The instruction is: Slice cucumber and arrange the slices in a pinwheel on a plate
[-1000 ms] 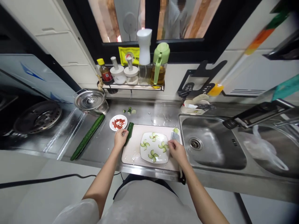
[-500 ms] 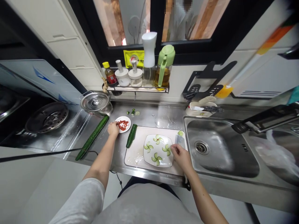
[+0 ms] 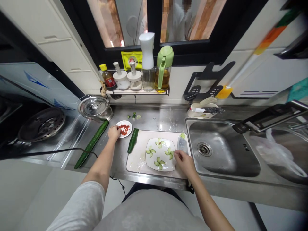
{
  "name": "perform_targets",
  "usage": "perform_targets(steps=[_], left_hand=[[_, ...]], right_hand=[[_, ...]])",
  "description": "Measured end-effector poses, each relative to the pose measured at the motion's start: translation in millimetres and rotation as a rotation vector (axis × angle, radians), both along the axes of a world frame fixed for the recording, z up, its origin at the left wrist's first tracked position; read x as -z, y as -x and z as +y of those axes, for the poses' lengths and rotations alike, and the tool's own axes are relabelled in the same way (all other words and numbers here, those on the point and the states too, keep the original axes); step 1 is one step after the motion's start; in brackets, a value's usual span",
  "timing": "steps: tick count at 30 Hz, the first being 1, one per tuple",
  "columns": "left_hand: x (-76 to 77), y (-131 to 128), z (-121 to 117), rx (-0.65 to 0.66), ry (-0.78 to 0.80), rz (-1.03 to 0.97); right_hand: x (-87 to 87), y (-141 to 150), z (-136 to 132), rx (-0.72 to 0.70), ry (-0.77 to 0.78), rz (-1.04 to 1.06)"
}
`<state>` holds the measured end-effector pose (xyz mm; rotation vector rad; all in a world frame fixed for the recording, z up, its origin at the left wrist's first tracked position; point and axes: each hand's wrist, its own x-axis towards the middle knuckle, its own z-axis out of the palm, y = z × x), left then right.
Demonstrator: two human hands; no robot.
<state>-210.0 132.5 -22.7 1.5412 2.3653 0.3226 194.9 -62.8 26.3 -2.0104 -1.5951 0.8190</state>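
My left hand (image 3: 114, 132) is at the left rim of a small white plate (image 3: 130, 126) of chopped red bits (image 3: 124, 129). Its fingertips are together at the bits; whether they hold one is hidden. My right hand (image 3: 185, 162) has thumb and fingers pinched by the right edge of a white square plate (image 3: 154, 147). Anything inside that pinch is too small to make out. Cucumber slices (image 3: 159, 163) form several pinwheels on the plate, which lies on a pale cutting board (image 3: 138, 163). A knife (image 3: 183, 144) rests partly beneath my right hand, a cucumber slice (image 3: 183, 135) on its blade.
A cut cucumber (image 3: 132, 140) touches the board's left side; a long cucumber (image 3: 91, 144) lies farther left. Cucumber scraps (image 3: 134, 115) sit behind. A lidded pot (image 3: 95, 107) stands back left, a sink (image 3: 221, 150) opens right, and a condiment shelf (image 3: 139, 92) hangs behind.
The view has shifted slightly, moving the scene a little leftward. Both hands keep nearly the same places, left at the red bits and right beside the square plate.
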Motion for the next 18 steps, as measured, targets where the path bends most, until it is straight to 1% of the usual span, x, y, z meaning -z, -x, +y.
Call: perform_targets(steps=[3,7,10,13,15,18], left_hand=[[-0.7,0,3,-0.126,-0.055,-0.175],[-1.5,-4,3,-0.209,-0.092,-0.323],[-1.8,-11,-1,-0.234,-0.115,-0.501],[-3.2,-19,-9,-0.207,-0.115,-0.668],[-4.8,-21,-15,-0.202,-0.109,-0.859],[-7.4,-22,-22,-0.257,-0.095,-1.26]], right_hand=[[-3.6,2,0,-0.02,0.009,0.001],[-4.6,2,-1,-0.022,0.004,0.006],[-2.9,1,-2,-0.006,0.004,0.004],[-0.5,0,-2,-0.011,-0.006,0.011],[1.1,-1,-2,-0.019,-0.02,0.008],[2.7,-2,-1,-0.026,-0.025,-0.004]])
